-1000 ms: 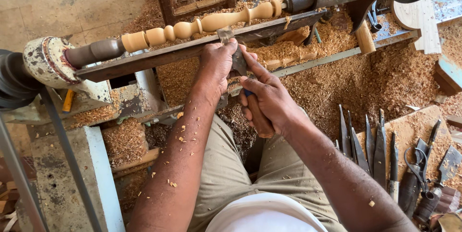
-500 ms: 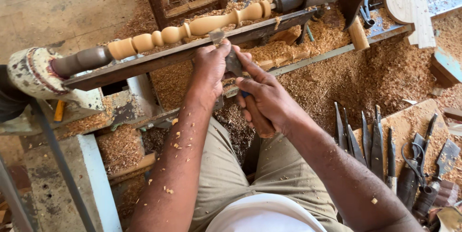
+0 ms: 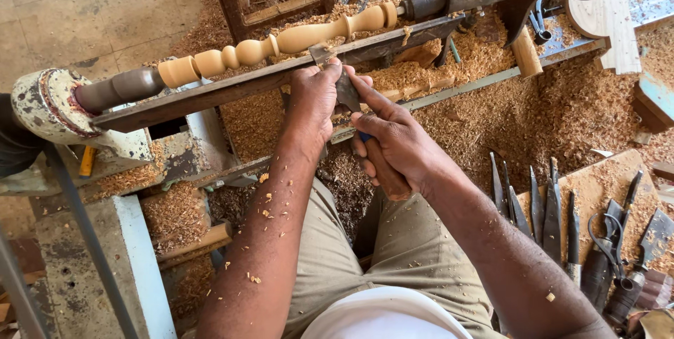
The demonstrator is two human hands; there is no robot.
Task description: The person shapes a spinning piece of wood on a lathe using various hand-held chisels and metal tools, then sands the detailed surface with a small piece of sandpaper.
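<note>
A pale turned spindle [image 3: 281, 40] spans the lathe across the upper frame, above the dark tool rest [image 3: 267, 79]; at centre the left hand [image 3: 314, 96] presses a chisel [image 3: 345, 89] onto the rest, fingers clenched over its blade; the right hand [image 3: 393, 146] grips its handle; spare chisels [image 3: 540, 205] lie lower right amid sawdust.

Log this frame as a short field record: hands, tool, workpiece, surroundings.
left hand: on the chisel near its tip, resting at the tool rest bar
right hand: gripping the chisel's handle end
workpiece: pale turned wooden spindle mounted on the lathe, beads and tapers cut
nearby: spare chisels on a board to the right
floor: wood shavings heaped under the lathe
</note>
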